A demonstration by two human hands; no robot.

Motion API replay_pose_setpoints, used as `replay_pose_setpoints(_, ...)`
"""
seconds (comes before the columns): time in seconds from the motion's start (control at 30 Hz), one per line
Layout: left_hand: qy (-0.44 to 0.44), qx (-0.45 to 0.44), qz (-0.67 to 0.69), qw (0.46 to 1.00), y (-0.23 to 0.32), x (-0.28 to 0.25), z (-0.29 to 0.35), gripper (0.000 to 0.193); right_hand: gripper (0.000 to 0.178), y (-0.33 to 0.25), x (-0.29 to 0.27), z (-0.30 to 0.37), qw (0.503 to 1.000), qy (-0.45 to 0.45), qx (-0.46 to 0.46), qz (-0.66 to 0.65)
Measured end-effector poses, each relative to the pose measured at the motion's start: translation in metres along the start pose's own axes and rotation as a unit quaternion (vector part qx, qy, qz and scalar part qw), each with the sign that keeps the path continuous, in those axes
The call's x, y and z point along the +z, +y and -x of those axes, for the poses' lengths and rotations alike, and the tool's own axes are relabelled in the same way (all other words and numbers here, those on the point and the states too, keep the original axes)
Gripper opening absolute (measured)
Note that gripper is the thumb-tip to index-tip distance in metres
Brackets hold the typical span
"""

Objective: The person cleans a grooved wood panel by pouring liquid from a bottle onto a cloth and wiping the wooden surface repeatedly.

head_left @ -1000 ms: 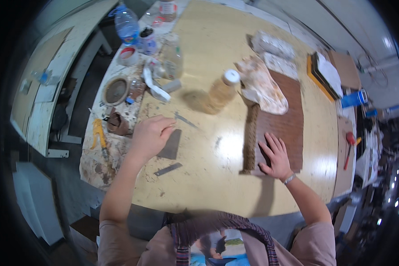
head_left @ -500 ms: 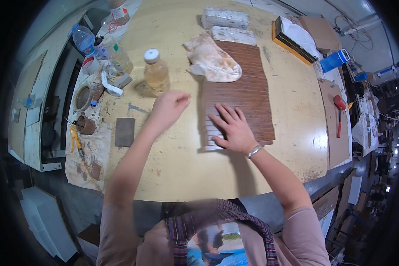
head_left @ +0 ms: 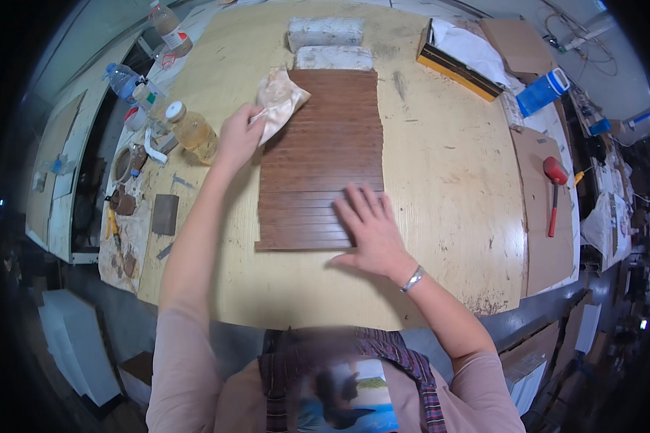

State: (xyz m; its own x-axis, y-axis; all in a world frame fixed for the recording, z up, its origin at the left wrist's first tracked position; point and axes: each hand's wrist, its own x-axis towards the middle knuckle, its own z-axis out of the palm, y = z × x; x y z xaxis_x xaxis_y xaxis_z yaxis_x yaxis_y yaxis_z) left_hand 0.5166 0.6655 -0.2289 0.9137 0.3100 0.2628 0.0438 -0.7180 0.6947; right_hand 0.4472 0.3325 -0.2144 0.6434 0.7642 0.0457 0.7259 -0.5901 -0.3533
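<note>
A brown panel of narrow wood strips [head_left: 321, 166] lies flat on the pale yellow tabletop. My left hand [head_left: 240, 137] is closed on a stained white cloth [head_left: 280, 105], which hangs over the panel's far left edge. The fingers of my right hand [head_left: 374, 234], spread wide, rest on the near right part of the panel; the thumb reaches past its near edge. Two white wrapped blocks [head_left: 326, 34] sit at the panel's far end, the nearer one against it. Left of my left hand stands a capped bottle of yellowish liquid [head_left: 193, 133].
Several bottles, including a clear one [head_left: 123, 81], crowd the left edge near a dark sanding block [head_left: 165, 214]. A black and yellow box [head_left: 458, 68] holds white sheets at the far right. A blue bottle [head_left: 542, 92] and a red mallet [head_left: 555, 177] lie along the right edge.
My left hand has moved forward and taken hold of the cloth, drawing it left off most of the panel. My right hand stays on the panel, nearer its right edge. The view has shifted.
</note>
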Motion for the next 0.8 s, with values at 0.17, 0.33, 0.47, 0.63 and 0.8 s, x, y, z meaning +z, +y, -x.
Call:
replay_pose_setpoints(0.17,-0.057,0.135,-0.004,0.989,0.095,0.008,0.130,0.021,0.104,0.028,0.018,0.016,0.998,0.011,0.067,-0.001)
replay_pose_setpoints(0.33,-0.065,0.210,-0.112,0.969,0.070,0.024,0.178,0.021,0.097,0.032,0.027,0.016,0.992,0.060,0.046,-0.100)
replay_pose_setpoints(0.47,-0.015,-0.120,-0.003,0.993,-0.017,-0.048,0.197,0.024,0.096,0.037,0.027,0.020,0.990,0.055,0.039,-0.124)
replay_pose_setpoints(0.63,-0.012,-0.109,0.018,0.994,0.043,-0.019,0.208,0.034,0.097,0.045,0.030,0.021,0.987,0.045,0.051,-0.146)
replay_pose_setpoints(0.8,-0.073,0.081,-0.108,0.988,0.068,0.012,0.199,0.029,0.093,0.038,0.024,0.023,0.990,0.041,0.056,-0.121)
